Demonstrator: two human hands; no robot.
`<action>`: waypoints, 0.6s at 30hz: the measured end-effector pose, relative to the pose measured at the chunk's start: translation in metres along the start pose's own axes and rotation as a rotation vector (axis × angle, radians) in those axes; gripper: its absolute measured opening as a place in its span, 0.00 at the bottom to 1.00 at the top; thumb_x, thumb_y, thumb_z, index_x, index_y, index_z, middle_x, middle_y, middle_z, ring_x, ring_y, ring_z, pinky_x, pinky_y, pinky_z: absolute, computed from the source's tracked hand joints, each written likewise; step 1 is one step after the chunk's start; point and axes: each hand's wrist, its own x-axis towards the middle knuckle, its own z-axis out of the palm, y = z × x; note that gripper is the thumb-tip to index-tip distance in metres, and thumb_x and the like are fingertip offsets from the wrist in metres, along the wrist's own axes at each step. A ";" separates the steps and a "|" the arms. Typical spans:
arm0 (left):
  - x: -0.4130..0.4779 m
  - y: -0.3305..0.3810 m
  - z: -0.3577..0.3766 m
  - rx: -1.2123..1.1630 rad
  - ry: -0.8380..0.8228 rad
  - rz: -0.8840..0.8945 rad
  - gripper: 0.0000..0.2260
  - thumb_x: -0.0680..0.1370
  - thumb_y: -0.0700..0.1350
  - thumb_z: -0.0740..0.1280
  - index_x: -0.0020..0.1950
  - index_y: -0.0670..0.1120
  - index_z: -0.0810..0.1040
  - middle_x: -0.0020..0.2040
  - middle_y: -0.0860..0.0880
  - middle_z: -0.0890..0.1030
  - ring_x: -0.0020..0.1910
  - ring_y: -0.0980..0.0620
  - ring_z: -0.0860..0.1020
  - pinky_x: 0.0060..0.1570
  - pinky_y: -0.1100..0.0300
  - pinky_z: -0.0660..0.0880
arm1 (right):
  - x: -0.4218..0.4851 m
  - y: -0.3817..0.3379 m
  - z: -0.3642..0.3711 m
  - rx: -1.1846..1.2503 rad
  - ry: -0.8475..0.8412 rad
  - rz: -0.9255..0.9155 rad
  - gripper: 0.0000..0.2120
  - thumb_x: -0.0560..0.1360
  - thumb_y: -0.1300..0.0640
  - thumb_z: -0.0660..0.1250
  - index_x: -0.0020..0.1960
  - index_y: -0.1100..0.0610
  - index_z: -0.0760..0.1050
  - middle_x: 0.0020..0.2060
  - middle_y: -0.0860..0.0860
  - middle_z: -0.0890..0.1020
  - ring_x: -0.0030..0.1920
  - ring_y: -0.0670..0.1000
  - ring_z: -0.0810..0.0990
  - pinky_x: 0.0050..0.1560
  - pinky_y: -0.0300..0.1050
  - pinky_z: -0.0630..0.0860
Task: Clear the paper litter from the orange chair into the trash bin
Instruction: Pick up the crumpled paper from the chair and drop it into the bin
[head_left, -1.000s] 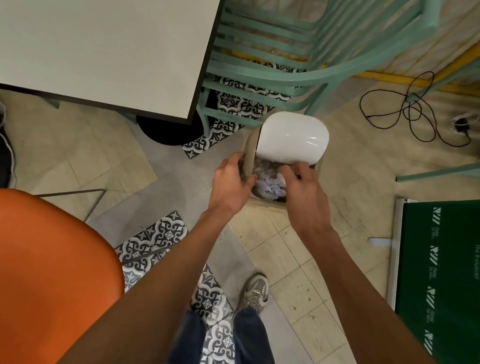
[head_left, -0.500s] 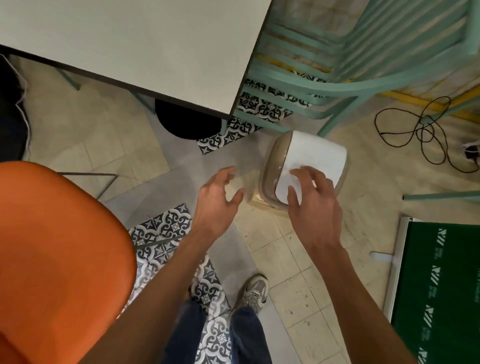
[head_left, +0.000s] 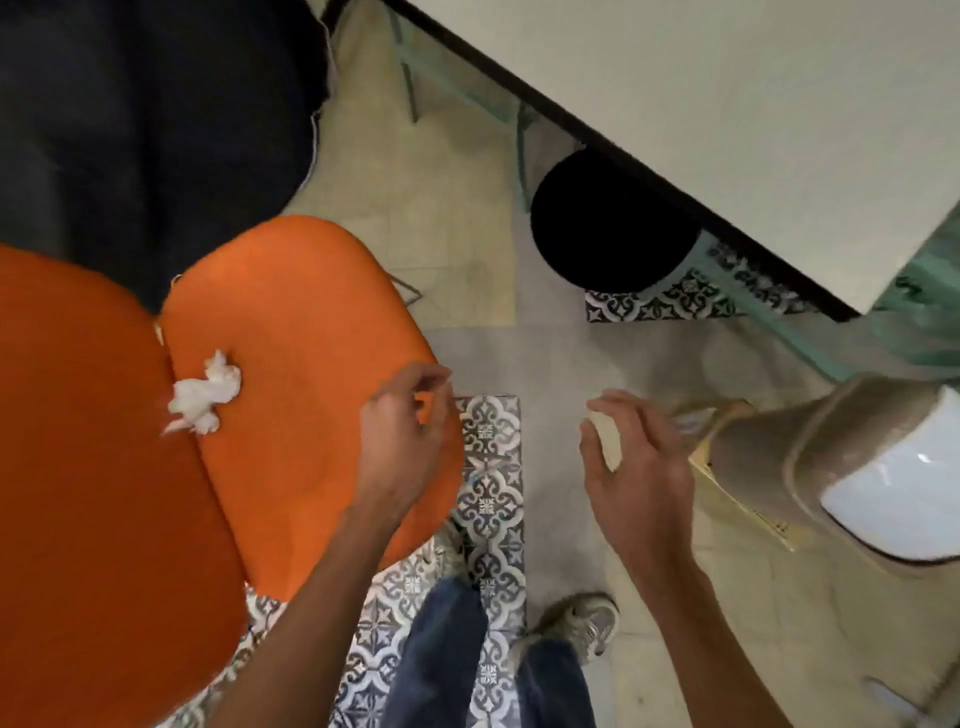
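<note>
The orange chair (head_left: 291, 322) fills the left of the view. One crumpled white paper wad (head_left: 205, 394) lies on its seat, near the seam with the backrest. My left hand (head_left: 402, 441) hovers over the seat's right edge, fingers loosely curled and empty, well right of the wad. My right hand (head_left: 631, 467) is open over the floor between the chair and the trash bin (head_left: 769, 457). The beige bin stands at the right with its white swing lid (head_left: 909, 499) down.
A white table (head_left: 753, 114) with a dark edge crosses the upper right, with a black round base (head_left: 608, 223) under it. Dark cloth (head_left: 145, 119) lies behind the chair. Teal chair legs (head_left: 914, 312) stand near the bin. My legs and a grey shoe (head_left: 576, 623) are below.
My view has swung left from the bin to the chair. Both hands have left the bin, its lid has closed, and my left hand has moved over the orange seat.
</note>
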 end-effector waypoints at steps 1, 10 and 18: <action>0.003 -0.010 -0.009 0.000 0.018 -0.020 0.05 0.83 0.43 0.70 0.57 0.50 0.83 0.51 0.55 0.86 0.49 0.57 0.84 0.49 0.64 0.80 | 0.000 -0.012 0.011 0.014 -0.038 -0.016 0.11 0.83 0.53 0.70 0.63 0.54 0.82 0.63 0.50 0.82 0.61 0.51 0.81 0.57 0.40 0.75; 0.033 -0.169 -0.133 0.123 0.225 -0.352 0.05 0.81 0.41 0.70 0.54 0.49 0.83 0.51 0.52 0.87 0.48 0.53 0.85 0.45 0.61 0.77 | 0.022 -0.146 0.172 0.019 -0.348 -0.303 0.08 0.82 0.55 0.72 0.60 0.54 0.82 0.61 0.52 0.82 0.56 0.57 0.83 0.48 0.51 0.82; 0.064 -0.271 -0.170 0.137 0.317 -0.637 0.11 0.81 0.41 0.71 0.64 0.48 0.81 0.65 0.45 0.83 0.61 0.44 0.83 0.58 0.47 0.83 | 0.054 -0.233 0.282 0.033 -0.575 -0.543 0.07 0.83 0.56 0.68 0.60 0.54 0.80 0.57 0.51 0.82 0.55 0.55 0.80 0.52 0.51 0.81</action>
